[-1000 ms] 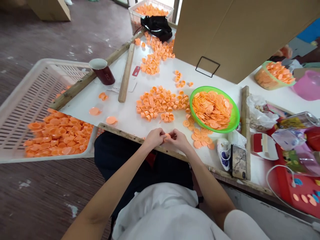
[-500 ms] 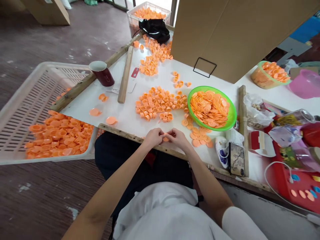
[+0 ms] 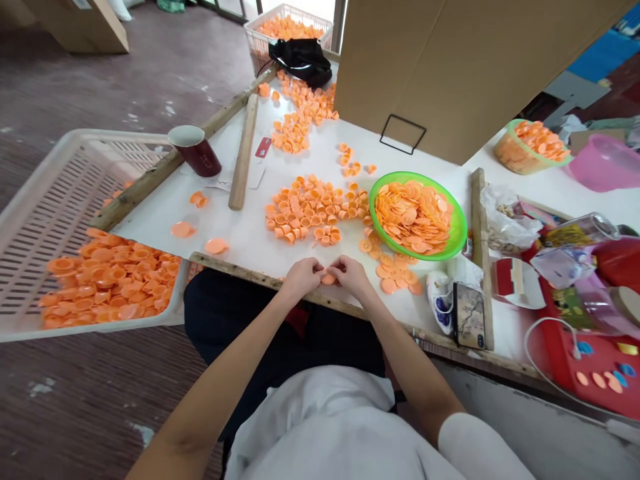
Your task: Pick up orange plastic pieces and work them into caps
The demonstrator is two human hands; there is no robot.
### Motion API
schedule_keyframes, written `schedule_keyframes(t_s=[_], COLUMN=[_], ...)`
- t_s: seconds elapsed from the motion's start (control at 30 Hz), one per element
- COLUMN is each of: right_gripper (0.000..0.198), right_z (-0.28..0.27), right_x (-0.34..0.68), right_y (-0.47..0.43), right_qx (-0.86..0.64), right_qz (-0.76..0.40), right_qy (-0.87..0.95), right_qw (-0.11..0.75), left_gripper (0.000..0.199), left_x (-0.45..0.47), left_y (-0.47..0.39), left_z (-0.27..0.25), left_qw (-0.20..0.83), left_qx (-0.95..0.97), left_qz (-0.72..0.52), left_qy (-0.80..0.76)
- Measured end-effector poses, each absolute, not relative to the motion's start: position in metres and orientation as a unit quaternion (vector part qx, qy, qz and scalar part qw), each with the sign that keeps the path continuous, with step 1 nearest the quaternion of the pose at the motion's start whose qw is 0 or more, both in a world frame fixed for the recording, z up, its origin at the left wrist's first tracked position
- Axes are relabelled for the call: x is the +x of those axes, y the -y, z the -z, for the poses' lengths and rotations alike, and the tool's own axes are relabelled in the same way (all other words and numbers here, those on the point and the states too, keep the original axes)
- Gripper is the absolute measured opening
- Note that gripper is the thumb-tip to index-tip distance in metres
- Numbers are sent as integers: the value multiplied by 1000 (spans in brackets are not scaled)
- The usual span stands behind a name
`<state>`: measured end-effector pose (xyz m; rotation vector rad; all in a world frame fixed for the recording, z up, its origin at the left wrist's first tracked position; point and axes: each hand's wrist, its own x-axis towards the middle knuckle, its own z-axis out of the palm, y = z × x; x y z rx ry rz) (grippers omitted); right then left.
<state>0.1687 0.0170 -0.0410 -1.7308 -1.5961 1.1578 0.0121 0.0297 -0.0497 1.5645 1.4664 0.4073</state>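
Observation:
Between my two hands, just above the table's front edge, is an orange plastic disc [image 3: 328, 278]. My left hand [image 3: 304, 277] pinches it from the left with thumb and fingertips. From the right, my right hand [image 3: 349, 274] grips the same piece. Fingers partly hide it, so I cannot tell whether a second part is joined to it. Beyond my hands lies a heap of small orange cups [image 3: 313, 208]. Right of them a green bowl [image 3: 463, 230] is full of flat orange discs [image 3: 414, 217], and more loose discs [image 3: 395, 272] lie below its rim.
At left, a white crate [image 3: 50, 180] holds finished-looking orange pieces. A maroon mug [image 3: 203, 157] and a wooden bar [image 3: 243, 157] stand beyond. A large cardboard box [image 3: 395, 67] blocks the back. A phone [image 3: 469, 317] leans near a wooden strip [image 3: 481, 247] at right.
The view has shifted slightly, so the scene sits a little further left. Both hands stay together on the orange disc, with only a small change of the fingers.

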Motion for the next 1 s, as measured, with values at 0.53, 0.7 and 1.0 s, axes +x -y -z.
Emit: schedule_keyframes(t_s=[0.53,0.7,1.0], right_gripper=[31,22,25], right_z=[45,36,48], right_x=[224,229,214], right_y=[-37,-27,-4], right_qx=[-706,-685,-625], right_qz=[-129,-153,-419], right_qy=[672,669,504], right_qw=[179,243,424], left_gripper=[26,34,30], left_x=[-31,-30,-5], left_y=[-48,-72,-19], left_z=[19,45,29], left_qw=[124,125,408], left_qx=[678,679,605], left_qz=[-248,-221,-332], left_qy=[-681,-689,-598])
